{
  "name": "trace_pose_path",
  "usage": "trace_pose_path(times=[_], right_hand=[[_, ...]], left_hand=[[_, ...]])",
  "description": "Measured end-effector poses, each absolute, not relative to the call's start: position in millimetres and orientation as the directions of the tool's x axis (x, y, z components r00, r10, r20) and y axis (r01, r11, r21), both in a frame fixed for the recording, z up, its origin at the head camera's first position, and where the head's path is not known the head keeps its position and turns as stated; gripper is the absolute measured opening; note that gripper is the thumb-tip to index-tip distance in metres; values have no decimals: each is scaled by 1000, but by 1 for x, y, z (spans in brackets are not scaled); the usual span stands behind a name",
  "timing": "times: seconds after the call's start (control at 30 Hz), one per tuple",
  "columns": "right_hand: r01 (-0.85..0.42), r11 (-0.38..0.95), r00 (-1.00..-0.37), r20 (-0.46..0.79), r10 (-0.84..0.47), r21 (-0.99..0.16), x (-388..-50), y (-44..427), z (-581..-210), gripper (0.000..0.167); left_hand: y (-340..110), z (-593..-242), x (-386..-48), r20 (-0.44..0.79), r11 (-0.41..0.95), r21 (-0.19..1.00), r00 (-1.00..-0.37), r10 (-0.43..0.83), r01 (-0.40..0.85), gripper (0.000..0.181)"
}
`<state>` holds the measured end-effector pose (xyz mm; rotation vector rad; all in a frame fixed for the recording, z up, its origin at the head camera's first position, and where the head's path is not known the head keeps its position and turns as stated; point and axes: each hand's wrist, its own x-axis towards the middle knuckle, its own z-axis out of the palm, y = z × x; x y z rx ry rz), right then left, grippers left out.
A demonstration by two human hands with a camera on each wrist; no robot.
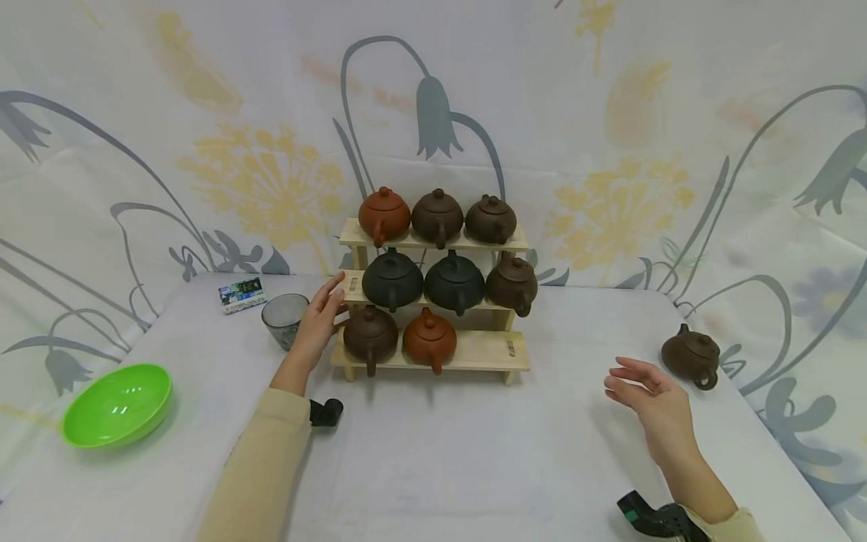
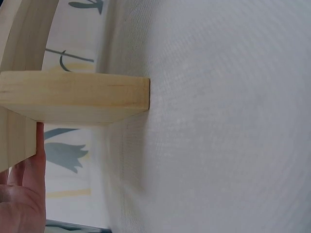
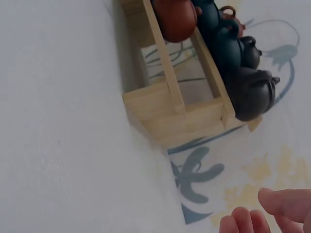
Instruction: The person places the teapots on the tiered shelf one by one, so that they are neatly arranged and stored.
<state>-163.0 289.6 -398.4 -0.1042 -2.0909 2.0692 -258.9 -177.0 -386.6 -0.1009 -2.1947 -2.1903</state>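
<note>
A three-tier wooden display stand (image 1: 484,350) holds several small clay teapots. On its top tier are a reddish teapot (image 1: 384,214) and two brown ones. Two blackish teapots and a brown teapot (image 1: 511,283) occupy the middle tier. The lowest has a brown teapot (image 1: 370,336) and a reddish teapot (image 1: 430,338), both left of a bare stretch of board. My left hand (image 1: 318,320) touches the stand's left end with extended fingers, partly behind the wood in the left wrist view. Holding nothing, my right hand (image 1: 653,410) hovers with loosely bent fingers left of a separate brown teapot (image 1: 689,355).
A grey glass cup (image 1: 283,316) stands just left of my left hand. Behind it lies a small patterned box (image 1: 241,295). A green bowl (image 1: 118,406) sits at the table's left side. Flower-print cloth (image 1: 433,113) hangs behind the white table (image 1: 460,459).
</note>
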Motion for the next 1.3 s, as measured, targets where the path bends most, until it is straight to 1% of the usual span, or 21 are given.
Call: trace_pose_path(times=[0.13, 0.33, 0.4, 0.53, 0.57, 0.87, 0.97, 1.1, 1.2, 1.3], right_hand=[[-90, 24, -970, 93, 223, -996, -165, 307, -402, 28], [-109, -31, -953, 95, 288, -994, -167, 333, -407, 28], [-112, -42, -941, 92, 325, -993, -170, 346, -415, 31], [-105, -85, -918, 64, 390, -991, -178, 371, -430, 44], [-101, -95, -915, 55, 400, -990, -179, 377, -433, 45], [-50, -112, -867, -13, 498, -992, -187, 406, -439, 40], [-46, -102, -861, -12, 509, -994, -187, 410, -436, 35], [-46, -116, -845, -23, 534, -992, -180, 404, -421, 30], [-1, -140, -819, -80, 568, -990, -175, 398, -407, 28], [56, -133, -798, -124, 590, -989, -171, 394, -397, 28]], left_hand=[[-177, -386, -259, 76, -1, 997, -997, 19, 76, 50], [-178, -387, -260, 75, 3, 997, -997, 14, 75, 51], [-178, -387, -260, 75, 3, 997, -997, 11, 75, 51], [-179, -388, -261, 73, 5, 997, -997, 7, 73, 51], [-179, -389, -260, 73, 5, 997, -997, 8, 73, 51], [-179, -389, -260, 71, 8, 997, -997, 17, 72, 52], [-179, -389, -261, 75, 9, 997, -997, 21, 76, 53], [-178, -388, -260, 76, 6, 997, -997, 20, 76, 53], [-178, -388, -260, 77, 4, 997, -997, 17, 77, 53], [-178, -388, -260, 80, 1, 997, -997, 13, 80, 52]])
